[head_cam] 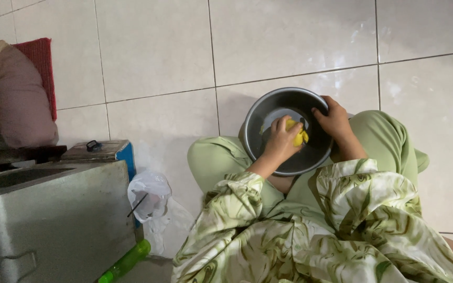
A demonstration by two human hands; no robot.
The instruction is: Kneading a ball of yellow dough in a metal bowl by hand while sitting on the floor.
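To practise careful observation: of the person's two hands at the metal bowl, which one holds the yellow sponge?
The left hand, reaching inside the metal bowl, holds the yellow sponge. The right hand only grips the bowl's rim.

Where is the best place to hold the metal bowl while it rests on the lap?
Probably the bowl's thin raised rim on the right side, from above, where the right hand holds it. The left hand presses a yellow sponge inside.

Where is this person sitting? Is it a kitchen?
Probably a kitchen floor at home. The person sits on pale floor tiles, holding a metal bowl with the right hand while the left hand rubs inside with a yellow sponge. A metal cabinet stands nearby.
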